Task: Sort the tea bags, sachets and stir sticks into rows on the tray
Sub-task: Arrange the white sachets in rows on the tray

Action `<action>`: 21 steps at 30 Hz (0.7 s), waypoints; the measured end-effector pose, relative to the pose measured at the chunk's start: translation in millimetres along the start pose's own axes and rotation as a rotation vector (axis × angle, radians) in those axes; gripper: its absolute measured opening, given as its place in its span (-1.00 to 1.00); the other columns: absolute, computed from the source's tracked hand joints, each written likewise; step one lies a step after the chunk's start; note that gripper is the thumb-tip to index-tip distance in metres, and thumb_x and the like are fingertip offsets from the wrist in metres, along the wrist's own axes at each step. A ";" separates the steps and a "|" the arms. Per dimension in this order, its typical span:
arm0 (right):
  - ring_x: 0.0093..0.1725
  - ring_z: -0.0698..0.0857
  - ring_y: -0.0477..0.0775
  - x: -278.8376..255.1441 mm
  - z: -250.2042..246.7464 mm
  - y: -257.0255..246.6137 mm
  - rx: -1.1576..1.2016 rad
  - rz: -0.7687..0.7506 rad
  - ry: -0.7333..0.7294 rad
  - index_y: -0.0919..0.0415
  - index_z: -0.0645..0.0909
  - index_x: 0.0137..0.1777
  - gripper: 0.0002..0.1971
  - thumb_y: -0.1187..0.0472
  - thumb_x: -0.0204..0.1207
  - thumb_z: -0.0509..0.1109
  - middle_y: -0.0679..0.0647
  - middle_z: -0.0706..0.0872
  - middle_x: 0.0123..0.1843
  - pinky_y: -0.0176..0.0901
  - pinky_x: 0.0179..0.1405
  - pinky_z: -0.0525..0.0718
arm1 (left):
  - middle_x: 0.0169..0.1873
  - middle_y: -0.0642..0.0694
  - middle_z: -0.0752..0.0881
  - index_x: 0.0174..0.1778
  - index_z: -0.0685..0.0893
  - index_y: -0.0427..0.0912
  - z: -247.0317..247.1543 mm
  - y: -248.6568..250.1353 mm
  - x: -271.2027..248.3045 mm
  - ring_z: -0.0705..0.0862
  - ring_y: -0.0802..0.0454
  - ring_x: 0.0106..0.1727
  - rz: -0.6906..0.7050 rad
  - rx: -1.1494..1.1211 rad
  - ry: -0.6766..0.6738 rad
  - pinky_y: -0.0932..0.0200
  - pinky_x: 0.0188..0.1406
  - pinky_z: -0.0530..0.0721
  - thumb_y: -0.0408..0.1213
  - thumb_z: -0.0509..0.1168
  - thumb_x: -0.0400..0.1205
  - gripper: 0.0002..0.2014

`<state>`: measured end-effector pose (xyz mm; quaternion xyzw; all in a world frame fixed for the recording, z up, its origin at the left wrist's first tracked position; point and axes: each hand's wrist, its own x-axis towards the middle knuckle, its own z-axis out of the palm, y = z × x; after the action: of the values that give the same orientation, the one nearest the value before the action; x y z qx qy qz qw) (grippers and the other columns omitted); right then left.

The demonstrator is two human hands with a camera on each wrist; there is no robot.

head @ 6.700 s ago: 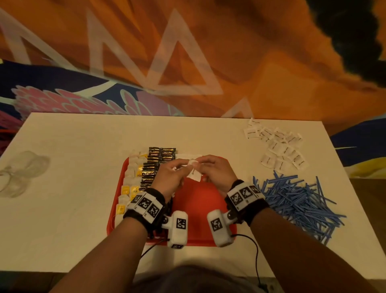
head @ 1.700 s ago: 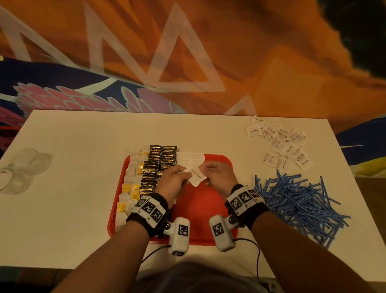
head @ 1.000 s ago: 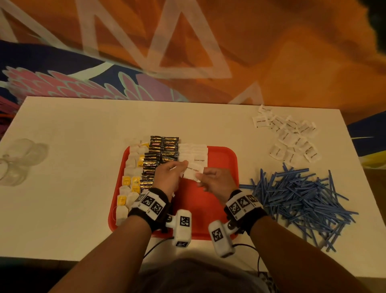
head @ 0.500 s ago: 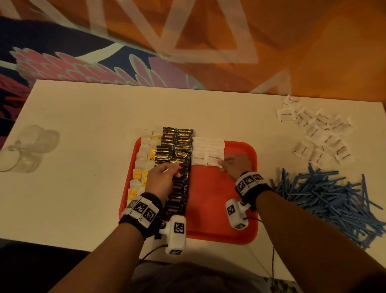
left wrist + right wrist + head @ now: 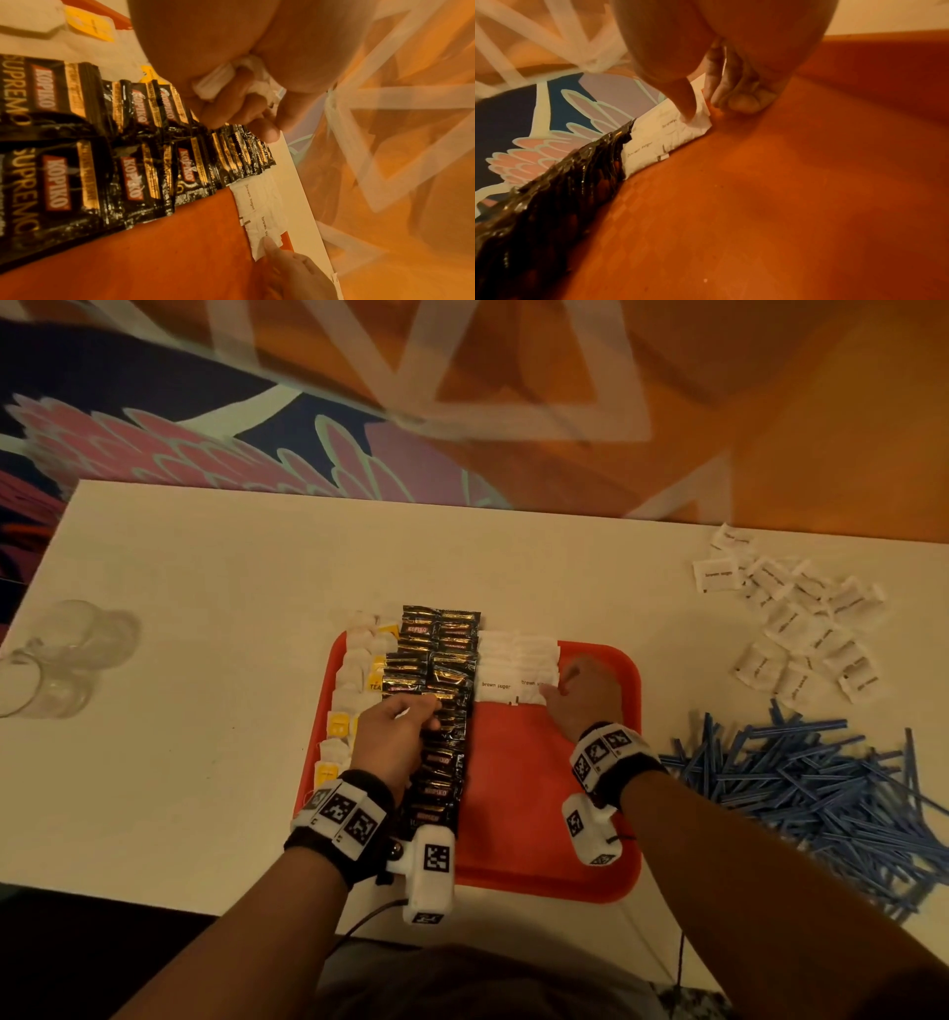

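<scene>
Pressing a sugar sachet [image 5: 534, 689], right-hand fingers [image 5: 552, 693]; left hand [image 5: 395, 731] clutches sachets

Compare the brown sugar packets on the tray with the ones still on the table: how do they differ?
The packets on the tray lie overlapped in neat rows beside the black coffee sachets; the packets on the table lie scattered at mixed angles. The right hand touches the tray group; nothing touches the table group. Both are white, printed "brown sugar".
</scene>
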<state>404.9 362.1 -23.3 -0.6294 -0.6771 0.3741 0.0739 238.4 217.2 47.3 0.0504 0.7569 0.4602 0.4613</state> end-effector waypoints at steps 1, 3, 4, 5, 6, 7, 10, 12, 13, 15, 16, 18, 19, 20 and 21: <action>-0.20 0.59 0.00 -1.0 0.8 -2.1 -0.031 -0.087 0.001 0.15 0.55 -0.12 -0.83 0.19 0.47 0.52 0.00 0.61 -0.22 -0.24 -0.30 0.52 | -0.34 -0.05 0.65 -0.08 0.75 -0.17 -0.1 0.0 -0.2 0.40 0.24 -0.68 -0.002 0.000 0.003 0.34 -0.73 0.33 -0.23 0.33 0.71 -0.87; -0.03 0.58 0.04 -2.3 4.6 -7.1 -0.109 -0.236 -0.042 0.13 0.59 -0.03 -0.89 0.25 0.51 0.47 0.01 0.58 -0.08 -0.21 -0.10 0.51 | -0.34 -0.04 0.66 -0.09 0.75 -0.16 -1.0 -0.9 -0.3 0.39 0.23 -0.67 -0.006 0.005 0.008 0.34 -0.73 0.32 -0.22 0.34 0.71 -0.86; 0.05 0.55 0.04 -2.3 7.4 -9.2 -0.144 -0.282 -0.080 0.11 0.61 0.03 -0.88 0.26 0.53 0.44 0.00 0.54 -0.02 -0.23 -0.02 0.45 | -0.35 -0.04 0.66 -0.09 0.74 -0.17 -1.9 -1.6 -0.6 0.39 0.21 -0.66 -0.008 0.005 0.009 0.33 -0.73 0.32 -0.22 0.33 0.71 -0.86; 0.13 0.52 0.04 -1.7 10.2 -10.3 -0.169 -0.299 -0.123 0.09 0.62 0.09 -0.84 0.28 0.55 0.41 -0.02 0.50 0.02 -0.26 0.06 0.40 | -0.37 -0.03 0.65 -0.08 0.74 -0.18 -2.8 -2.0 -1.2 0.38 0.20 -0.65 -0.011 0.000 0.008 0.32 -0.73 0.32 -0.22 0.33 0.72 -0.85; 0.20 0.48 0.04 -1.1 12.3 -11.2 -0.181 -0.293 -0.161 0.06 0.62 0.15 -0.80 0.29 0.56 0.39 -0.04 0.46 0.06 -0.29 0.13 0.35 | -0.39 -0.03 0.65 -0.07 0.73 -0.20 -3.8 -2.6 -1.5 0.38 0.19 -0.64 -0.015 -0.009 0.005 0.32 -0.72 0.32 -0.22 0.32 0.72 -0.84; 0.26 0.44 0.03 -0.5 14.0 -11.5 -0.190 -0.276 -0.184 0.03 0.62 0.19 -0.75 0.29 0.56 0.39 -0.04 0.45 0.10 -0.31 0.17 0.30 | -0.40 -0.03 0.64 -0.07 0.73 -0.21 -5.1 -2.9 -2.1 0.39 0.19 -0.63 -0.023 -0.021 -0.003 0.33 -0.71 0.32 -0.21 0.32 0.73 -0.84; 0.32 0.41 0.05 0.1 14.9 -12.4 -0.200 -0.244 -0.195 -0.03 0.64 0.24 -0.70 0.28 0.56 0.40 -0.02 0.46 0.17 -0.29 0.21 0.29 | -0.42 -0.03 0.62 -0.12 0.70 -0.19 -7.5 -3.6 -2.7 0.42 0.18 -0.61 -0.052 -0.047 -0.030 0.33 -0.69 0.35 -0.20 0.30 0.74 -0.82; 0.31 0.42 0.05 -1.4 12.8 -13.0 -0.182 -0.232 -0.182 -0.07 0.65 0.25 -0.69 0.25 0.55 0.43 -0.06 0.42 0.14 -0.27 0.22 0.32 | -0.43 -0.03 0.61 -0.13 0.69 -0.18 -8.4 -4.3 -3.0 0.42 0.17 -0.59 -0.061 -0.047 -0.040 0.34 -0.69 0.36 -0.19 0.29 0.75 -0.80; 0.31 0.42 0.04 -3.1 10.4 -13.3 -0.164 -0.225 -0.170 -0.09 0.65 0.25 -0.69 0.23 0.54 0.44 -0.08 0.40 0.13 -0.25 0.24 0.35 | -0.43 -0.04 0.61 -0.13 0.68 -0.19 -8.5 -4.5 -3.0 0.42 0.16 -0.58 -0.060 -0.044 -0.046 0.33 -0.69 0.35 -0.19 0.28 0.75 -0.80; 0.31 0.43 0.05 -7.2 4.4 -12.7 -0.127 -0.218 -0.143 -0.10 0.65 0.24 -0.69 0.19 0.52 0.47 -0.06 0.45 0.16 -0.19 0.28 0.42 | -0.42 -0.05 0.60 -0.10 0.68 -0.20 -7.4 -4.7 -3.6 0.41 0.14 -0.57 -0.055 -0.044 -0.067 0.32 -0.69 0.32 -0.17 0.26 0.76 -0.78; 0.30 0.46 0.05 -9.8 1.0 -12.7 -0.108 -0.219 -0.132 -0.10 0.65 0.23 -0.69 0.17 0.51 0.48 -0.03 0.49 0.19 -0.15 0.29 0.45 | -0.42 -0.05 0.60 -0.09 0.68 -0.21 -6.0 -4.4 -3.9 0.42 0.14 -0.57 -0.055 -0.049 -0.080 0.31 -0.69 0.31 -0.16 0.25 0.77 -0.77; 0.16 0.56 0.00 -17.1 -6.9 -15.2 -0.036 -0.228 -0.102 -0.08 0.66 0.19 -0.71 0.17 0.49 0.50 0.01 0.59 0.14 -0.09 0.24 0.56 | -0.45 -0.05 0.58 -0.06 0.68 -0.23 -1.5 -2.4 -5.1 0.41 0.13 -0.57 -0.063 -0.072 -0.117 0.30 -0.69 0.27 -0.11 0.21 0.78 -0.72; 0.04 0.60 -0.06 -21.6 -11.4 -18.6 0.027 -0.229 -0.095 -0.05 0.67 0.15 -0.75 0.18 0.49 0.51 -0.01 0.63 0.05 -0.09 0.16 0.61 | -0.46 -0.05 0.56 -0.06 0.67 -0.24 1.8 -0.6 -6.3 0.40 0.12 -0.58 -0.071 -0.092 -0.144 0.30 -0.71 0.25 -0.07 0.19 0.79 -0.69; -0.08 0.61 -0.12 -26.9 -15.8 -22.4 0.100 -0.227 -0.102 -0.02 0.69 0.10 -0.79 0.20 0.49 0.52 -0.05 0.66 -0.05 -0.12 0.07 0.64 | -0.48 -0.06 0.55 -0.06 0.66 -0.24 5.6 1.1 -7.6 0.39 0.12 -0.60 -0.078 -0.117 -0.178 0.32 -0.73 0.23 -0.04 0.16 0.79 -0.65; -0.15 0.61 -0.18 -32.9 -20.3 -27.0 0.168 -0.228 -0.124 0.00 0.70 0.04 -0.84 0.20 0.49 0.52 -0.09 0.67 -0.12 -0.18 -0.01 0.63 | -0.50 -0.07 0.55 -0.06 0.65 -0.25 9.7 3.7 -9.9 0.37 0.12 -0.62 -0.085 -0.143 -0.215 0.34 -0.74 0.21 0.00 0.12 0.80 -0.61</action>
<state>401.5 342.6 19.5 -0.5159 -0.7137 0.4566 0.1264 249.9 220.6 55.0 0.0344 0.6698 0.4852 0.5611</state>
